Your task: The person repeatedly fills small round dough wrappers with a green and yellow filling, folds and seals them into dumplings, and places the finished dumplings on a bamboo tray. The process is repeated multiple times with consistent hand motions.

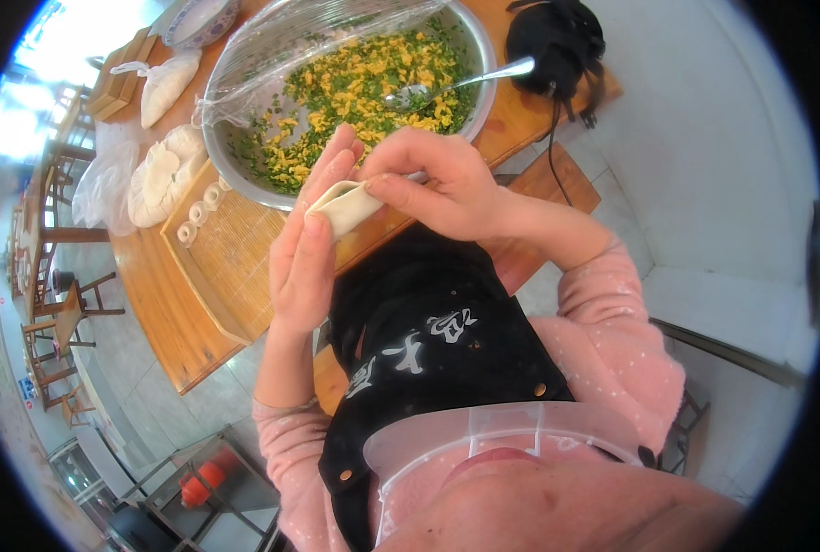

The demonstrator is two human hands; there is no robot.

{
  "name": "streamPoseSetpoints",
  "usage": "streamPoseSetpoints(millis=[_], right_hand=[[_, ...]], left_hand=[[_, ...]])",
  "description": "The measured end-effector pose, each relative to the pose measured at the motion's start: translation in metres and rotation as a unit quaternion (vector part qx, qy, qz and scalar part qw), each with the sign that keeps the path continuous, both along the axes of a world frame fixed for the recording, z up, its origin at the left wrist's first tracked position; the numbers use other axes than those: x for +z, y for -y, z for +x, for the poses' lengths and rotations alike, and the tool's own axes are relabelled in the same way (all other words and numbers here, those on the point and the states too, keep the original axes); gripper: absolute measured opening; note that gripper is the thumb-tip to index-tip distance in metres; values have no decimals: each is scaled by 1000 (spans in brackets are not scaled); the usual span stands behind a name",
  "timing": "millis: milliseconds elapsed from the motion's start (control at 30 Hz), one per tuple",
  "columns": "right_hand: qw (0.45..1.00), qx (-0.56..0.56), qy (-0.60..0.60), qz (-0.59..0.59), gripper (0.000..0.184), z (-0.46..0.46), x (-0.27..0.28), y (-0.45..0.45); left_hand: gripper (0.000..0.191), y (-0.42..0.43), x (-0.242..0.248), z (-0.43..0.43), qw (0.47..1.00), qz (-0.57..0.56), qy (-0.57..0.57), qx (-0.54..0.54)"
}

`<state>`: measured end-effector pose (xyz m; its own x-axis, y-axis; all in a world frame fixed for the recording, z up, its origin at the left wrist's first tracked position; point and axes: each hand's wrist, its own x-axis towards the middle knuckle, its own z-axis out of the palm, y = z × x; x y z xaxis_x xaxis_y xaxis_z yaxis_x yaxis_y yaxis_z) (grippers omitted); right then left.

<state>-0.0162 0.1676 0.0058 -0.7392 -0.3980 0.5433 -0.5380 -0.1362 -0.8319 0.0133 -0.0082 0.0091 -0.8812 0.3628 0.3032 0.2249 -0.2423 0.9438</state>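
Note:
Between both hands is a folded dough wrapper (346, 208), partly open along its upper edge, with a bit of dark green filling showing inside. My left hand (311, 238) cradles one end, its thumb pressed on the dough and the fingers behind it. The thumb and forefinger of my right hand (427, 183) pinch the other end at the edge. Just beyond the hands stands a large metal basin (487, 103) of chopped greens and yellow egg-like bits (355, 76). A metal spoon (482, 74) lies in it, and clear plastic film (279, 48) covers part of the basin.
On the wooden table (154, 310) a bamboo-slat tray (230, 241) bears several small dough rings (199, 214). Further left are a dough mass (165, 176), a plastic bag of white stuff (168, 83), a wooden box (116, 79) and a patterned bowl (199, 21). A black bag (555, 41) sits right of the basin.

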Motion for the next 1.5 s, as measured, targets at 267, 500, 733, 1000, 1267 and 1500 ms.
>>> streamPoseSetpoints(millis=[267, 500, 733, 1000, 1267, 1500], right_hand=[[994, -32, -82, 62, 12, -12, 12, 1], [987, -108, -115, 37, 9, -5, 3, 8], [988, -119, -97, 10, 10, 1, -2, 13], [990, -115, -86, -3, 10, 7, -4, 14], [995, -38, -66, 63, 10, 1, 9, 6], [978, -72, -185, 59, 10, -3, 12, 8]], left_hand=[[61, -15, 4, 9, 995, -27, 10, 100], [42, 5, -7, 11, 964, -129, -88, 214], [23, -2, -19, 20, 949, -75, -80, 295], [16, -6, -14, 28, 953, -19, -54, 297], [14, -10, -13, 28, 945, -34, -104, 310], [13, 1, -13, 21, 938, -93, -129, 307]])
